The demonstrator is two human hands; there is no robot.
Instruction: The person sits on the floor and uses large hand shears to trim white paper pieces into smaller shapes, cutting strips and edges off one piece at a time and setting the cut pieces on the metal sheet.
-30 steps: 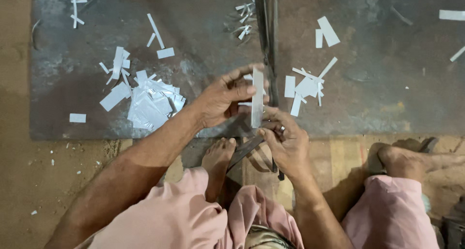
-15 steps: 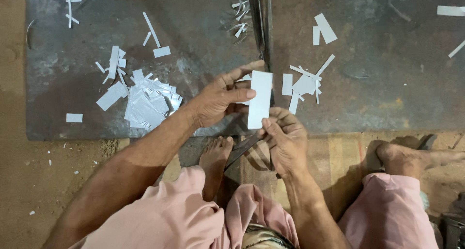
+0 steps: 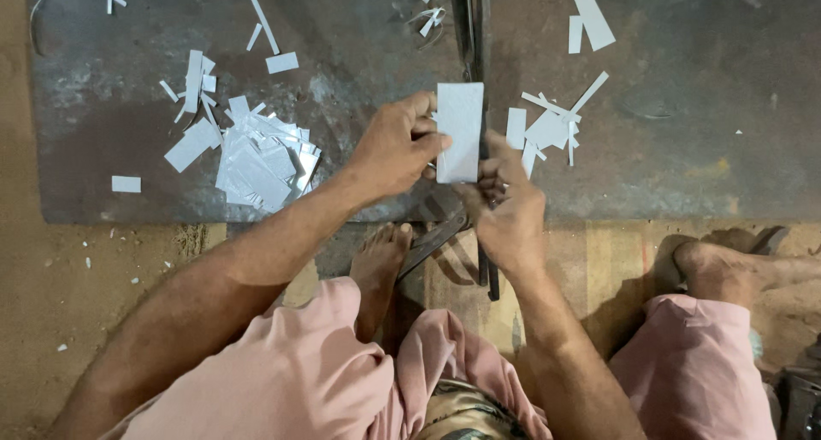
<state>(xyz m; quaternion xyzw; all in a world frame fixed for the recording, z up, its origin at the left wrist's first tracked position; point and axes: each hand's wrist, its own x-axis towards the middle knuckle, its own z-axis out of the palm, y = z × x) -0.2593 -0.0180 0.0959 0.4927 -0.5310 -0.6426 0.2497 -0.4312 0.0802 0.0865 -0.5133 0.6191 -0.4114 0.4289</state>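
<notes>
A flat grey rectangular metal piece [image 3: 459,130] is held upright over the dark metal plate [image 3: 359,81]. My left hand [image 3: 395,147] pinches its left edge with thumb and fingers. My right hand [image 3: 510,207] grips its lower right corner and rests over the handles of large shears [image 3: 445,235]. The shears' long blade [image 3: 470,21] runs up the plate behind the piece. My bare left foot [image 3: 380,265] presses on the lower handle.
A pile of cut grey rectangles [image 3: 256,158] lies left of my hands. Thin strips and offcuts [image 3: 547,128] are scattered to the right, with more pieces [image 3: 590,21] further up. My right foot [image 3: 718,265] rests on the sandy floor at right.
The metal piece has turned from edge-on to flat-faced and moved up the plate. Both hands moved with it, towards the shear blade.
</notes>
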